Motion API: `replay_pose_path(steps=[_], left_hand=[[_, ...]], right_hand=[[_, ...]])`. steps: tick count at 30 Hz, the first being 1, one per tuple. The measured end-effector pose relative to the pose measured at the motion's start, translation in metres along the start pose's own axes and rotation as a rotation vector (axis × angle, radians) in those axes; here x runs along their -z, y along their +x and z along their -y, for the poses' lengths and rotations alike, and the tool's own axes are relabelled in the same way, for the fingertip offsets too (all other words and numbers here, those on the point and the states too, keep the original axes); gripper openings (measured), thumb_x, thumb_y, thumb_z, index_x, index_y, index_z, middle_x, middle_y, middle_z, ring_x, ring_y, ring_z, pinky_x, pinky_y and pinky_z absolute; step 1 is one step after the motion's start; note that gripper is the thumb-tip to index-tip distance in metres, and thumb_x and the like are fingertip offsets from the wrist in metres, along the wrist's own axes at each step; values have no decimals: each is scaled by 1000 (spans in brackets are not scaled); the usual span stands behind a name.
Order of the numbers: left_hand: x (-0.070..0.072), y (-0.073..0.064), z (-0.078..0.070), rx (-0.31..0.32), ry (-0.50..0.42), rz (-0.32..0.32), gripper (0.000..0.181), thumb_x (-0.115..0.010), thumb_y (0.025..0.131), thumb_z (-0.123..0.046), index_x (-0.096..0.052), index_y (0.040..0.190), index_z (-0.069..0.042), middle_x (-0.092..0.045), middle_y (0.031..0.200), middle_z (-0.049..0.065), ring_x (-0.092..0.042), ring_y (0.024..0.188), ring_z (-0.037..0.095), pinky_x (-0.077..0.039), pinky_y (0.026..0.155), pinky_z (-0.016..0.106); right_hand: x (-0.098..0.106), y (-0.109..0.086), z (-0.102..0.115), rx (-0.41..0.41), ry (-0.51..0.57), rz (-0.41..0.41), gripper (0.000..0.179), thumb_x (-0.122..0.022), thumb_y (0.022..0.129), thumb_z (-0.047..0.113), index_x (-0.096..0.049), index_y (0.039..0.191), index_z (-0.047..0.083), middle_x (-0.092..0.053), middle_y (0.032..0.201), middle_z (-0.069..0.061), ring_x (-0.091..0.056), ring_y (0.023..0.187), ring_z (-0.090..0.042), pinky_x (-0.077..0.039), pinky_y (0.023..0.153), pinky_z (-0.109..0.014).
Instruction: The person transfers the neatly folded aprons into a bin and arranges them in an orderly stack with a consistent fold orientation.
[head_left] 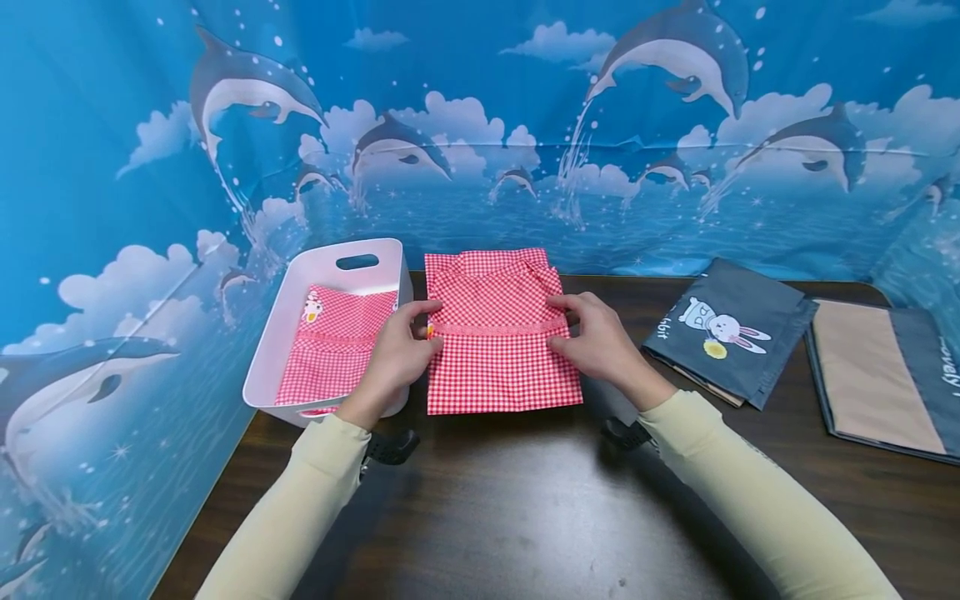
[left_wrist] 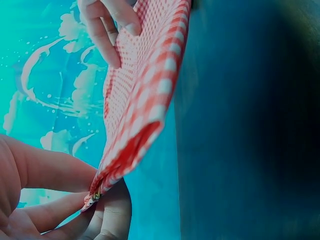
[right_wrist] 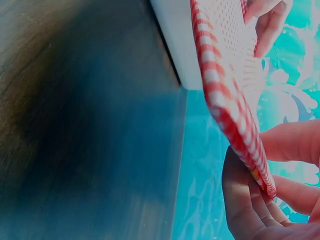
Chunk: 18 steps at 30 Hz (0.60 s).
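Observation:
A folded red-and-white gingham cloth (head_left: 504, 371) is held up between both hands above the dark table, with a seam band across its middle. My left hand (head_left: 399, 350) pinches its left edge, thumb on the near face and fingers behind. On the opposite edge my right hand (head_left: 600, 337) pinches in the same way. The left wrist view shows the cloth's folded layers (left_wrist: 155, 85) edge-on, with a small patch of coloured print by the fingertips. In the right wrist view the fold (right_wrist: 220, 95) hangs clear of the table.
Left of the hands stands a white plastic basket (head_left: 264, 358) with another red gingham cloth (head_left: 337, 337) inside. To the right lie a folded dark grey cloth (head_left: 750, 300) with bear and rabbit prints and a folded beige-and-grey cloth (head_left: 873, 375). A dolphin-print curtain (head_left: 465, 200) hangs behind the table.

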<state>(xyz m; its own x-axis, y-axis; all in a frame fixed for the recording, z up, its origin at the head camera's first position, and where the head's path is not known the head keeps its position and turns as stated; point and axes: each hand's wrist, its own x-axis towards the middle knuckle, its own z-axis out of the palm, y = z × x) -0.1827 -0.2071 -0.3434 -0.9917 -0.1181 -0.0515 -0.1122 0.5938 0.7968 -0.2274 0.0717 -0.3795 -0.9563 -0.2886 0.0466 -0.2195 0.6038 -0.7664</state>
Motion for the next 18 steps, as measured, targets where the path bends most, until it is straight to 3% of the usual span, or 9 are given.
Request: replay_pose_path(steps=[4, 18], left_hand=[[5, 0, 1, 24, -22, 0, 57, -70, 98, -2, -57, 154, -9, -59, 133, 22, -58, 109, 30, -54, 78, 27], [25, -6, 2, 75, -45, -23, 59, -68, 99, -5, -56, 156, -12, -57, 131, 21, -53, 105, 27, -50, 74, 28]], right_hand=[[-3, 2, 3, 11, 14, 9, 58, -73, 97, 11, -58, 153, 8, -58, 143, -19, -63, 121, -35, -55, 87, -43], [-10, 8, 25, 71, 42, 35, 56, -71, 100, 11, -58, 154, 9, -59, 142, -16, -62, 118, -31, -52, 83, -38]])
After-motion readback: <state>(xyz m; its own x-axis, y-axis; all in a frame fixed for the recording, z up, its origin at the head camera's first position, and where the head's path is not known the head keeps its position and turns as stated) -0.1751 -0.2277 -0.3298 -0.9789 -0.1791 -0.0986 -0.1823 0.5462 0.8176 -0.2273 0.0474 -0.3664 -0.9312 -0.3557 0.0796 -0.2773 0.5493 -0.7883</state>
